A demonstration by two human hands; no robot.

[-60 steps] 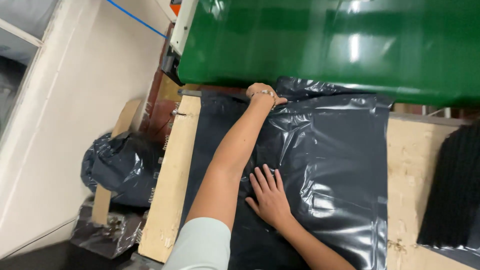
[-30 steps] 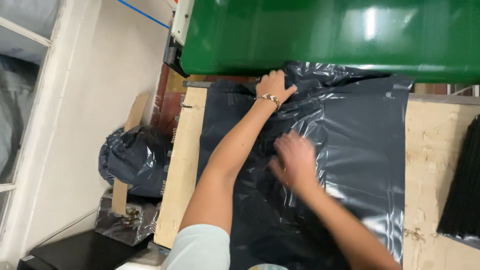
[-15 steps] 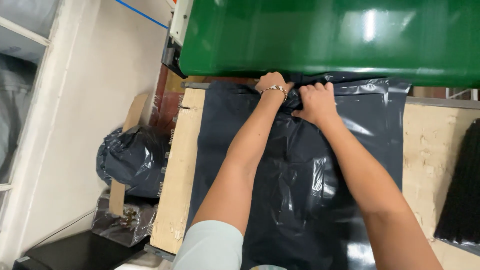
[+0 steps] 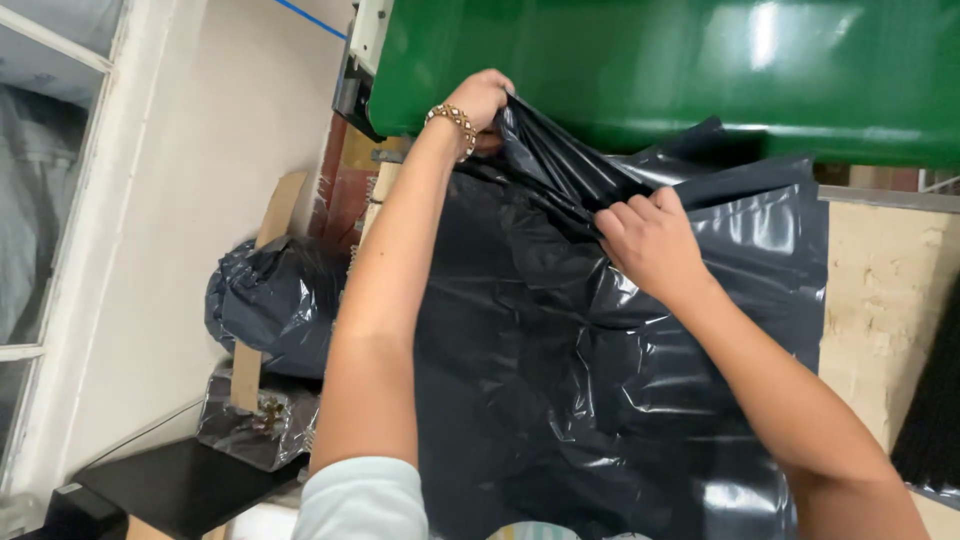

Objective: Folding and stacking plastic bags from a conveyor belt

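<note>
The black plastic bag [image 4: 600, 400] lies spread over the bench [image 4: 880, 290], its far edge lifted just in front of the green machine housing [image 4: 650, 60]. The left hand [image 4: 482, 97] is closed on the bag's upper left corner and holds it raised against the green housing; a beaded bracelet [image 4: 452, 122] sits at that wrist. The right hand [image 4: 650, 240] is pinched shut on a fold of the film, nearer the person than the left hand and to its right, with a taut ridge of plastic running between the two grips.

To do this well, the two layers of film likely want to be held apart with steady, even tension, gripping near the edge rather than mid-sheet, since thin film stretches and tears if it is tugged at one point.

To the right of the bag, bare pale board shows, and a dark stack [image 4: 930, 420] sits at the frame's edge. To the left of the bag, below the bench edge, a bundled dark bag [image 4: 265, 305] rests by a cardboard strip [image 4: 262, 290], with a pale wall [image 4: 190, 150] and window frame [image 4: 60, 200] beyond.
</note>
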